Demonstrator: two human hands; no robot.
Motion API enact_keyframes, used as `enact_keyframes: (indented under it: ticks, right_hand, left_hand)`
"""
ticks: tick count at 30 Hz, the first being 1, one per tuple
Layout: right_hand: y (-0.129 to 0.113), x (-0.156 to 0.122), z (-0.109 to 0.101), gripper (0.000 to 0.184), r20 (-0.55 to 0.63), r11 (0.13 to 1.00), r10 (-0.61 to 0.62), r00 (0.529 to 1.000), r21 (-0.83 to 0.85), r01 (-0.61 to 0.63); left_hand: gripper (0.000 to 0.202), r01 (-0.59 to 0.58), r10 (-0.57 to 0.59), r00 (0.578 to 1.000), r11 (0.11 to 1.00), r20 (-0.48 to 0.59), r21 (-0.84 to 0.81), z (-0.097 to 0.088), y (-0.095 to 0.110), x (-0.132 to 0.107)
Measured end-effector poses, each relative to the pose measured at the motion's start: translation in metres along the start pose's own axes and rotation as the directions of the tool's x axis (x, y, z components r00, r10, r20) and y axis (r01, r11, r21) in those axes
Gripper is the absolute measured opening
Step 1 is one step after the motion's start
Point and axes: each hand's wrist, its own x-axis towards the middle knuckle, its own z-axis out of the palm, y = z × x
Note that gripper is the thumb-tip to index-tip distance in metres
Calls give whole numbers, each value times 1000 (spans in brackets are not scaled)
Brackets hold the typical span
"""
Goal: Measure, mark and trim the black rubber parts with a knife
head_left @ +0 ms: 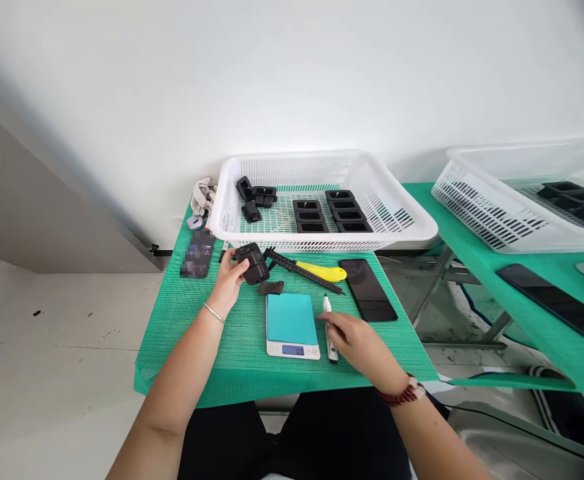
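Note:
My left hand [231,277] is closed around a black plastic part [253,263], held tilted above the green-covered table, left of the yellow knife. Under it, beside the scale's top edge, lies a small dark piece [271,287]. A white marker pen [331,350] lies lengthwise to the right of the digital scale [292,319]. My right hand [355,340] has its fingers bent over that marker pen, index finger across it and thumb along its right side. The scale's turquoise top carries nothing, and its display seems to read zero.
Behind stands a white plastic basket [322,238] with several black parts [309,217]. A black caliper [305,270], a yellow utility knife [322,271] and a dark phone [369,290] lie nearby. Another phone [197,255] is at left. A second table [522,267] stands right.

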Motion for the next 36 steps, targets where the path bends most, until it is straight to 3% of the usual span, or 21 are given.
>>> enact_keyframes:
  ticks: [3,5,8,10,14,16,20,22,28,36]
  right_hand:
    - [0,-2,-11,25,-198,987,-118,973,88,137]
    - [-3,0,-16,28,-370,967,-176,912,109,230]
    - [-16,15,-19,32,-601,947,-132,788,158,279]
    - [-31,34,-17,21,-661,941,-168,731,115,320]
    - [-57,74,-4,11,-651,847,-416,634,-25,531]
    - [-60,87,7,13,-666,855,-382,641,8,518]
    - [-47,94,23,22,-628,904,-178,758,201,378]
    - [-37,93,24,22,-602,898,-113,791,280,341]
    - [-30,92,16,20,-567,824,-91,819,420,382]
    - [-37,87,23,14,-590,884,-59,805,343,317]
  left_hand:
    - [39,-12,13,1000,1000,-27,19,1,-1,0]
    - [40,-14,15,999,999,-39,34,3,-1,0]
    - [43,4,-1,999,998,-52,59,6,-1,-2]
    - [43,15,-11,998,997,-56,70,7,0,-2]
    - [42,-3,8,998,996,-63,91,8,0,-3]
    - [42,-14,22,997,995,-75,102,8,0,-3]
    - [41,-9,17,997,993,-70,119,8,0,-3]
    - [40,-11,16,999,993,-44,119,9,-1,-3]
    - [40,-22,20,1000,990,15,142,11,-4,-5]
    - [43,-24,22,1000,982,11,189,16,-3,-10]
